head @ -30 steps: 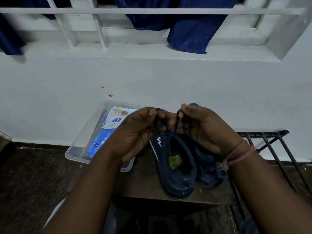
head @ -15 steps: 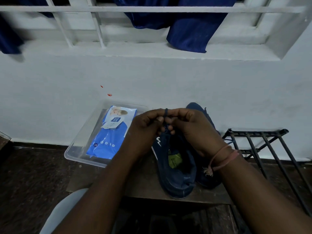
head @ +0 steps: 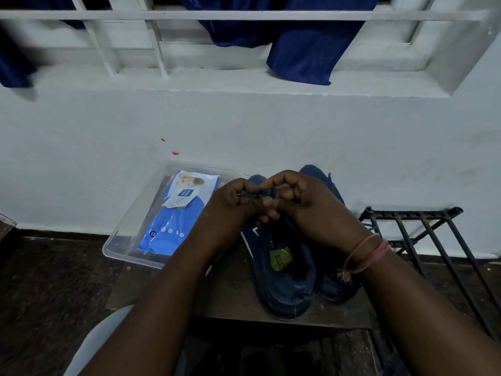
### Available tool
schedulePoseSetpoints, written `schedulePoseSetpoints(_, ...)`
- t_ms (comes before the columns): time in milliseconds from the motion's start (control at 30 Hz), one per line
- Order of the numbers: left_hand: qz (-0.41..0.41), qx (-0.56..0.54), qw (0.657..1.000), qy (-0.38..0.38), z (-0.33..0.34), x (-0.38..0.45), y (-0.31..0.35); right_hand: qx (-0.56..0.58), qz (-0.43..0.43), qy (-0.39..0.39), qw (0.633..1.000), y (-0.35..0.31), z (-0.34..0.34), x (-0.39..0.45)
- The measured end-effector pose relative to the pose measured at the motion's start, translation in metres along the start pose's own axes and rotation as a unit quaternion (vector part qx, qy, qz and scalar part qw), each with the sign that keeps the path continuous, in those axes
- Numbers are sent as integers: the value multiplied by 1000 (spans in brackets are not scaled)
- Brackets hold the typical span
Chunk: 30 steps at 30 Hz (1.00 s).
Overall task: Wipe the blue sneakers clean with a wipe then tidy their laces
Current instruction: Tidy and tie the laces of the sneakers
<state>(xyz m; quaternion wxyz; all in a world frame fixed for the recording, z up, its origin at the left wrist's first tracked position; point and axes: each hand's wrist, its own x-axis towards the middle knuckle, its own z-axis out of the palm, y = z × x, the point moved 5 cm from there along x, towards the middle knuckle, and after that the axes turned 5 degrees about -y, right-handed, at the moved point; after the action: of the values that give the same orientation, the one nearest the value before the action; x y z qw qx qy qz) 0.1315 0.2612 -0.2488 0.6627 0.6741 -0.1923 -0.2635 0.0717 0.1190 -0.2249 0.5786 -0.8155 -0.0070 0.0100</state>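
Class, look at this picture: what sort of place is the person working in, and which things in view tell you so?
Probably a room in a home, by a window. A white barred window with blue cloth draped over its sill, a painted wall above a dark floor, and a low wooden stool holding the blue sneakers suggest it.

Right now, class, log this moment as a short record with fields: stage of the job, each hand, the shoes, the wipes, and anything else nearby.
stage: lace tidying under way; no loose wipe in view
left hand: pinches the lace
right hand: pinches the same lace, fingertips meeting the left hand's
blue sneakers: pair side by side on a low wooden stand, toes toward the wall
wipes pack: lying in a clear plastic tray, left of the shoes
metal rack: right of the shoes, beside the wall
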Motion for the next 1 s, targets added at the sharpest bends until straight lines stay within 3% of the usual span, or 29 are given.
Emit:
schedulePoseSetpoints(133, 1, -46, 998, 43, -1, -4, -3, 39, 10, 10, 999, -1, -2, -1)
schedulePoseSetpoints(333, 18, -70, 995, 74, 6, -5, -4, 115, 25, 97, 988, 2, -3, -1)
schedulePoseSetpoints(433, 41, -38, 993, 104, 3, -6, 0, 142, 40, 120, 982, 4, 1, -2)
schedulePoseSetpoints(567, 52, 22, 996, 76, 1, -7, 5, 156, 73, 146, 974, 6, 2, 0)
schedulePoseSetpoints(733, 72, 165, 978, 101, -8, -5, 6, 77, 93, 139, 983, 7, -1, -3)
schedulePoseSetpoints(867, 94, 185, 969, 133, -8, -5, 6, -66, 88, 81, 991, 0, 1, -3)
schedulePoseSetpoints(1000, 96, 183, 964, 169, -11, -1, 3, -126, 71, 18, 989, -4, 3, -3)
